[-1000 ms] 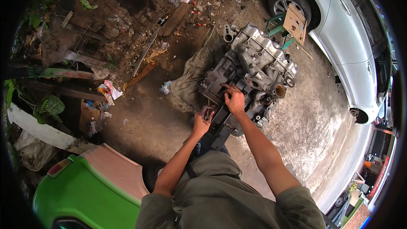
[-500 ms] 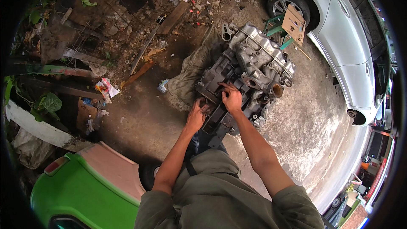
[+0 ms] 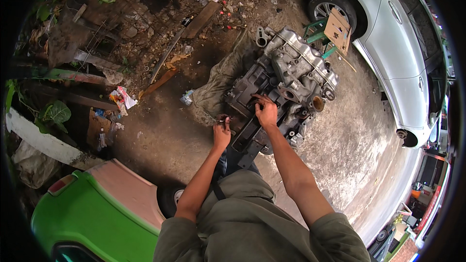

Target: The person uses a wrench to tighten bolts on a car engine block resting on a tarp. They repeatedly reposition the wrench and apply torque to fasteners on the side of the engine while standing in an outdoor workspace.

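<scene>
One engine [image 3: 287, 75] sits mid-frame. Two hands: right hand [image 3: 267, 113] touching it, fingers half-bent; left hand [image 3: 222, 133] curled, left of centre. What either holds is unclear.

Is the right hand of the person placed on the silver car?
No, the right hand is at the dark part of the engine, while the silver car stands apart, farther right.

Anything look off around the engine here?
Yes. The silver-grey metal car at right appears to lack a wheel: a bare round hub shows at its lower end. The glossy green car at lower left has a matt pinkish panel, mismatched, as if unpainted.
</scene>
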`<state>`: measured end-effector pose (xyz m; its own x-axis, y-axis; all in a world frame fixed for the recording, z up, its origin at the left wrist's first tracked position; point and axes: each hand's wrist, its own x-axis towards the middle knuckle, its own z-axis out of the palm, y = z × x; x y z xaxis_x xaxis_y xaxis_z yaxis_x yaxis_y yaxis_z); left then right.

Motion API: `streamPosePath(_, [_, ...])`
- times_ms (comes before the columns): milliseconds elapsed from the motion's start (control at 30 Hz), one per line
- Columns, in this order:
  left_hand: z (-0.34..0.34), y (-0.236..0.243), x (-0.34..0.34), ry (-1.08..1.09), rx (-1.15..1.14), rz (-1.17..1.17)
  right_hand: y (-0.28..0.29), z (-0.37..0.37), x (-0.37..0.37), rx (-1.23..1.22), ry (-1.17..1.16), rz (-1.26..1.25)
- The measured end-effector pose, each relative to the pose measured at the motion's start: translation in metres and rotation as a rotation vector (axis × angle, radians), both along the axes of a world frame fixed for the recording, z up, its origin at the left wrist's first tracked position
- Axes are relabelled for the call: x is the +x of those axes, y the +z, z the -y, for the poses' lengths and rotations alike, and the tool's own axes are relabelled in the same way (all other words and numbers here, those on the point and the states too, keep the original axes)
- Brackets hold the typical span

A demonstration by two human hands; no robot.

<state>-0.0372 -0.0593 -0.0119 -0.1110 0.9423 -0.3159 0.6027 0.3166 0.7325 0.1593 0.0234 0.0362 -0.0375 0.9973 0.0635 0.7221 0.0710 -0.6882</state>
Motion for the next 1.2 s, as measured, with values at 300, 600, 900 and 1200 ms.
streamPosePath(300, [-0.038, -0.012, -0.017, 0.763, -0.283, 1.01, -0.001, 0.001, 0.0, -0.045, -0.042, -0.022])
streamPosePath(600, [-0.053, -0.008, -0.004, 0.771, -0.22, 0.863, -0.002, 0.0, 0.0, -0.033, -0.02, -0.014])
streamPosePath(900, [-0.051, 0.004, 0.004, 1.023, -0.36, 1.066, -0.002, 0.0, -0.001, -0.054, -0.04, -0.005])
streamPosePath(1200, [-0.054, -0.001, 0.008, 0.934, -0.28, 1.184, -0.001, 0.0, 0.0, -0.064, -0.042, -0.018])
